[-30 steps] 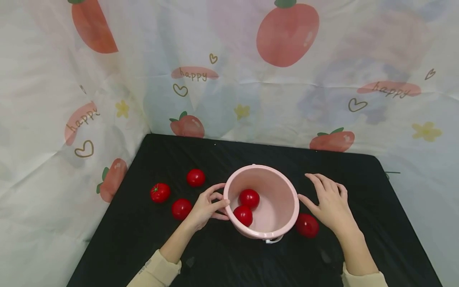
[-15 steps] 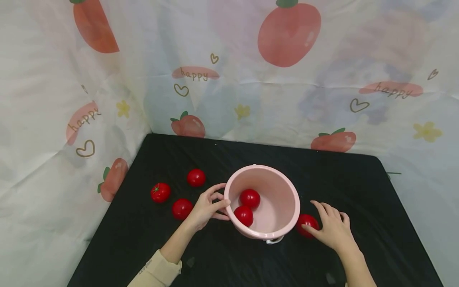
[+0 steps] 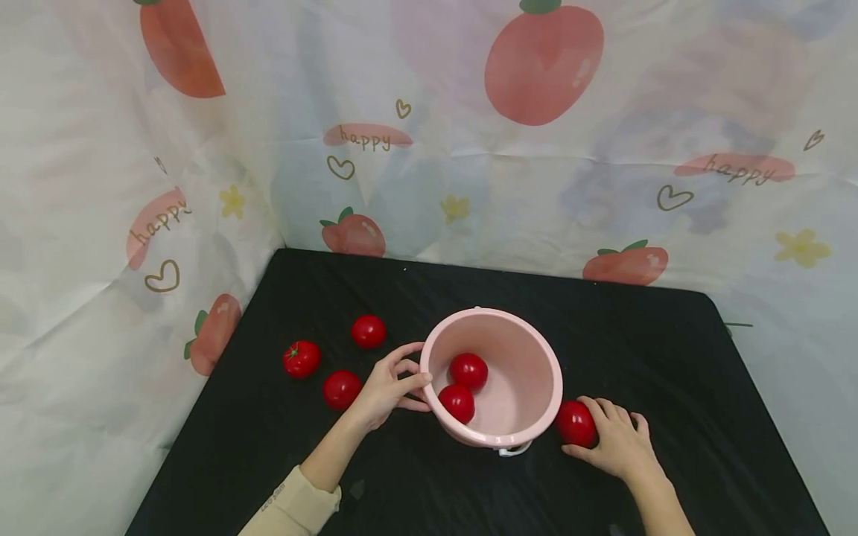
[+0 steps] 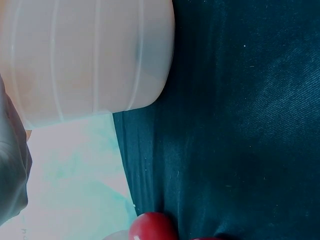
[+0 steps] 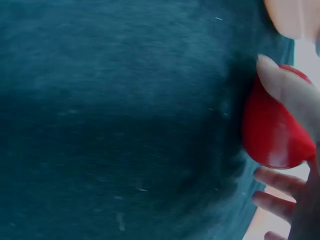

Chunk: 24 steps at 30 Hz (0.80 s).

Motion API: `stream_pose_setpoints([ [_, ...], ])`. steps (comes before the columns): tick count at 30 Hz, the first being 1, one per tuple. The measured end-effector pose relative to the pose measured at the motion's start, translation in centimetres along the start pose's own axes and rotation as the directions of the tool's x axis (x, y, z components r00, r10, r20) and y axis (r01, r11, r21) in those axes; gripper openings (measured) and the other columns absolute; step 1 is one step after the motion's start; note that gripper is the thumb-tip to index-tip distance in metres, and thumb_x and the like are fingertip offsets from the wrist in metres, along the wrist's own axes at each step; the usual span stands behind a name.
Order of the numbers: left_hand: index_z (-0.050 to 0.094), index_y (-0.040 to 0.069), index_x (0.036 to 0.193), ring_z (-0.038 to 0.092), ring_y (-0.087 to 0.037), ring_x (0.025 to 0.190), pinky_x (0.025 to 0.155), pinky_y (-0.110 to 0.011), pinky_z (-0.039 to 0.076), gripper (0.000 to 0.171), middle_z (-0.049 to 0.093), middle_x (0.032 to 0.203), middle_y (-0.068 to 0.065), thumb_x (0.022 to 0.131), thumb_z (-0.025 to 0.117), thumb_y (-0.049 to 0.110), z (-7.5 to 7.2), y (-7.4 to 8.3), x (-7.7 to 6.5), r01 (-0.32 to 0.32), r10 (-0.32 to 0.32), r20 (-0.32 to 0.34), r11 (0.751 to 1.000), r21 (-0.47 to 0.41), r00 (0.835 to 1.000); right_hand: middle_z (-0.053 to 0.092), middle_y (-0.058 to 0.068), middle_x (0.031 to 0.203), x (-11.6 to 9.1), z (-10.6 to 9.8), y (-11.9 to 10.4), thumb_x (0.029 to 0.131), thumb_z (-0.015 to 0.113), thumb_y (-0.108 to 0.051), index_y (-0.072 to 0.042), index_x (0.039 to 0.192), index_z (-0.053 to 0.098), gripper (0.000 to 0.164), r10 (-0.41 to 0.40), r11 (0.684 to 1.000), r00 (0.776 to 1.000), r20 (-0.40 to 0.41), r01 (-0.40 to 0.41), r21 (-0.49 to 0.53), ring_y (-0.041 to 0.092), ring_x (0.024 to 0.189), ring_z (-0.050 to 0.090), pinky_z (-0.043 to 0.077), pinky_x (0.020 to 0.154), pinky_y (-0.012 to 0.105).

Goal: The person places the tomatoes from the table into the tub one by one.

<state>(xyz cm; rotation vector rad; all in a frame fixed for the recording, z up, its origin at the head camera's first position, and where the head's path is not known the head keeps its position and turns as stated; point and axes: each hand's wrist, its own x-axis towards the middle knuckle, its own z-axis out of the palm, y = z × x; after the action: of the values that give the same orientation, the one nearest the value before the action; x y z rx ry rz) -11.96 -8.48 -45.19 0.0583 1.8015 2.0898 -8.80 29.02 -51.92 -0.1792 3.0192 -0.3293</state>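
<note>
A pink bucket stands on the black cloth, two red tomatoes inside; the lower tomato touches the upper tomato. My left hand holds the bucket's left rim, thumb over the edge and fingers against the outer wall. In the left wrist view, only part of that hand shows beside the ribbed bucket wall. Right of the bucket, my right hand grips a red tomato resting on the cloth. The right wrist view shows the thumb across this tomato, fingers on its other side.
Left of the bucket lie three more tomatoes: a back one, one with a green stem mark, and one near the left wrist. A white handle hangs at the bucket's front. Printed cloth walls the table's back and left.
My right hand has come down and toward me from beside the bucket's rim, and its thumb and fingers have closed round the tomato. The left hand and bucket have stayed put.
</note>
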Motion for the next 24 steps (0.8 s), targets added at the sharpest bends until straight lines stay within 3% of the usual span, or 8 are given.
stream_pose_setpoints([
  [13,0.039,0.009,0.135,0.067,-0.024,0.072,0.064,-0.043,0.055,0.058,0.058,0.094,-0.015,0.083,0.065,0.008,0.0,-0.1,0.1,0.008,-0.008,-0.003,1.000,-0.002,1.000,0.055,0.017,0.108,0.4,-0.3,-0.1,0.053,0.080,-0.046,-0.007,0.116,0.052,0.079,-0.074,0.991,0.996,-0.058,0.067,-0.111,0.035,0.095,0.049,0.032,0.085,0.062],
  [19,0.039,0.011,0.135,0.067,-0.025,0.073,0.064,-0.044,0.055,0.058,0.059,0.093,-0.012,0.083,0.066,0.010,0.0,-0.2,0.2,0.011,-0.011,-0.004,1.000,-0.005,1.000,0.056,0.017,0.105,1.4,-3.4,0.0,0.053,0.081,-0.044,-0.007,0.115,0.053,0.077,-0.144,0.977,0.984,-0.102,0.125,-0.175,0.034,0.091,0.051,0.036,0.082,0.061],
  [24,0.039,0.010,0.135,0.067,-0.025,0.072,0.064,-0.044,0.055,0.059,0.058,0.092,-0.011,0.083,0.066,0.010,-0.1,-0.2,0.2,0.006,-0.006,-0.001,1.000,-0.011,1.000,0.055,0.018,0.104,2.5,-6.9,-0.4,0.051,0.082,-0.042,-0.007,0.113,0.052,0.077,-0.243,0.950,0.954,-0.175,0.198,-0.240,0.035,0.090,0.051,0.037,0.080,0.060],
])
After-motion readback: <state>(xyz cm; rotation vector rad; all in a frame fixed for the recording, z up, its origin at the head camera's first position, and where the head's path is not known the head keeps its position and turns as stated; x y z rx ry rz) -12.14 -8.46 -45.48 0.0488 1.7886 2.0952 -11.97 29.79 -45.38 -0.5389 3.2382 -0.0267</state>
